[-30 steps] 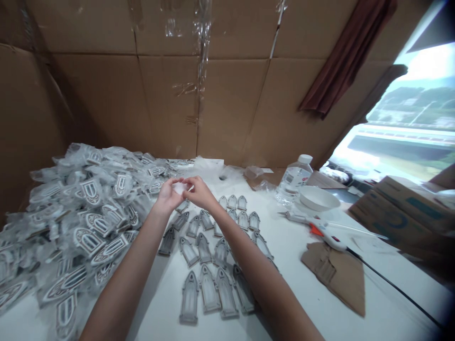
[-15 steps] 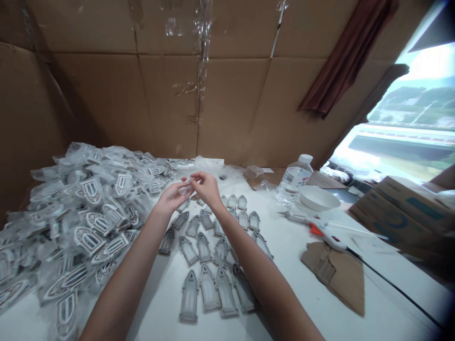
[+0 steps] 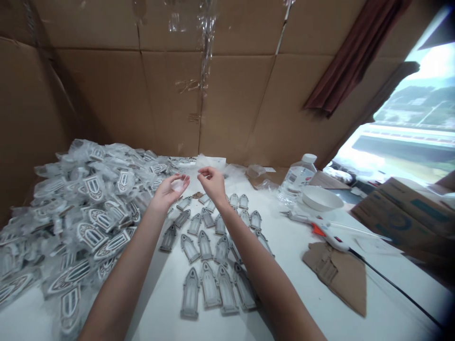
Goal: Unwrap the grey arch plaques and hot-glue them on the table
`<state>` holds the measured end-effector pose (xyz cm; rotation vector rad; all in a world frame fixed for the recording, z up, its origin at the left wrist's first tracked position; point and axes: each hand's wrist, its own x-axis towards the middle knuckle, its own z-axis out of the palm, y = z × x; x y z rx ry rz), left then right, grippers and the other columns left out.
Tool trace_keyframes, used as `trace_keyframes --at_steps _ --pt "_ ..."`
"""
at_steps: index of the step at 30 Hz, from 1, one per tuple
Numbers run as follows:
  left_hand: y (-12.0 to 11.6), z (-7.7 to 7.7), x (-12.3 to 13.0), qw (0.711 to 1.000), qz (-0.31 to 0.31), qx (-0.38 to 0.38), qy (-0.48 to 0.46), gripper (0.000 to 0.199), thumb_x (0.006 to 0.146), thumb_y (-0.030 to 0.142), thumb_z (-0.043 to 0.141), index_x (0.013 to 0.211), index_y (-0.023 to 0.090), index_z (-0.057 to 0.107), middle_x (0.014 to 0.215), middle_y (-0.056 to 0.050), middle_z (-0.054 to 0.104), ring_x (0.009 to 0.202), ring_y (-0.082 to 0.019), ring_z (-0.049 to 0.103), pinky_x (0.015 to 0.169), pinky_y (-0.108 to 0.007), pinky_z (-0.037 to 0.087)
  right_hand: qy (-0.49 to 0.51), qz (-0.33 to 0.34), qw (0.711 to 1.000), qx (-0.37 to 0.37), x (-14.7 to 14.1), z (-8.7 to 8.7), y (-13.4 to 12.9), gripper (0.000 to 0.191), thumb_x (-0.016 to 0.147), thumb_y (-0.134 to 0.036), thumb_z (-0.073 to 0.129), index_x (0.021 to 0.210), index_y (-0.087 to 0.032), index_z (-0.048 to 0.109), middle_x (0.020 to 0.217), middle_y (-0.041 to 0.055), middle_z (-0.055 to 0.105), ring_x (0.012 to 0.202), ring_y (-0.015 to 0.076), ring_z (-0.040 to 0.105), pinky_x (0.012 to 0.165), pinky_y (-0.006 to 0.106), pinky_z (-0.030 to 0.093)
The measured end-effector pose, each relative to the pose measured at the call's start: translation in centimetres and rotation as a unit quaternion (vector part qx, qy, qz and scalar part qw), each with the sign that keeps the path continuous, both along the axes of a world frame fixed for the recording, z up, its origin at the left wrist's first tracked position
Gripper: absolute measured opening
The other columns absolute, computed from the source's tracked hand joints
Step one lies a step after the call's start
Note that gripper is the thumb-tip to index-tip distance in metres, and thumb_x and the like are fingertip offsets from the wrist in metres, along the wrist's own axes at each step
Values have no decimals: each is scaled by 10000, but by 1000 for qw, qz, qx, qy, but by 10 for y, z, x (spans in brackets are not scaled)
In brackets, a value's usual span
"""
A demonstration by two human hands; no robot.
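Two hands over one table (image 3: 284,293): the left hand (image 3: 168,192), loosely curled, holds one translucent piece (image 3: 178,185); the right hand (image 3: 212,183), apart, nearly pinches—any contents cannot be told. Four grey arched pieces (image 3: 191,294) form the nearest row—one bottle (image 3: 297,176) stands beyond.

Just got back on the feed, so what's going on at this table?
A person is working bare-handed over the white table. The left hand is cupped around a small, whitish translucent thing, too blurred to identify. The right hand is raised beside it, not touching; whether it holds anything is unclear. Below are loose rows of grey arch-shaped pieces, with a heap of bagged pieces on the left. A glue gun lies on the right, untouched.
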<state>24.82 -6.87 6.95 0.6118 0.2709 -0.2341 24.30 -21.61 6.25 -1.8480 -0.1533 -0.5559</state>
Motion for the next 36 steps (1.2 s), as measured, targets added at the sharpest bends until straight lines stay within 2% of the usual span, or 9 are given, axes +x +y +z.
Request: trace_keyframes --at_steps 3,7,11,17,23,27,29,33,36 --pt "4 2 2 999 32 -11 4 141 820 12 438 761 129 490 737 -50 590 740 -133 641 713 -249 568 99 62 988 -98 2 -7 3 251 711 -230 515 901 -132 645 777 28 646 654 101 562 591 187 413" --pt "8 2 5 998 58 -27 7 131 838 54 413 760 131 485 703 -37 580 712 -121 632 691 -228 558 213 155 942 -206 1 -19 14 235 654 -192 579 859 -148 686 716 16 657 569 88 550 522 169 380" --pt "9 3 5 997 59 -41 1 119 821 50 417 763 128 484 709 -41 584 714 -125 633 697 -238 556 248 193 909 -272 -1 -32 26 169 596 -144 624 736 -154 716 623 1 638 538 91 538 532 174 379" --pt "8 4 3 997 53 -47 -8 106 797 44 432 763 127 489 728 -50 594 730 -129 635 719 -253 554 261 198 885 -331 -1 -45 30 217 582 -109 638 770 -149 739 670 28 669 631 129 591 578 181 405" --pt "7 3 3 998 46 -47 -16 104 788 50 440 752 131 492 735 -54 595 741 -132 637 729 -259 553 252 165 888 -348 -3 -53 33 220 576 -110 632 766 -144 739 695 56 677 654 151 598 580 200 398" --pt "6 3 2 998 37 -42 -17 97 774 49 449 756 134 492 759 -61 602 785 -142 643 751 -261 548 242 158 899 -330 -4 -52 32 177 580 -183 668 744 -157 731 669 39 665 642 147 587 561 201 379" --pt "6 2 2 999 29 -37 -16 94 764 52 449 751 135 491 793 -72 612 832 -157 647 767 -270 544 227 140 913 -308 -3 -47 29 171 618 -239 656 758 -169 726 692 28 664 662 142 584 564 199 373" --pt "7 -1 3 1000 7 -20 -14 80 743 73 460 741 142 500 870 -83 624 902 -181 643 809 -315 530 173 52 952 -247 -3 -29 21 307 784 -312 469 969 -179 676 839 29 655 717 129 571 594 210 377" --pt "5 -2 4 1000 -11 -10 -15 75 737 85 464 748 141 512 912 -98 624 893 -186 642 797 -322 527 73 18 981 -179 -4 -17 18 291 773 -309 473 969 -189 653 835 13 622 722 128 550 635 224 399"
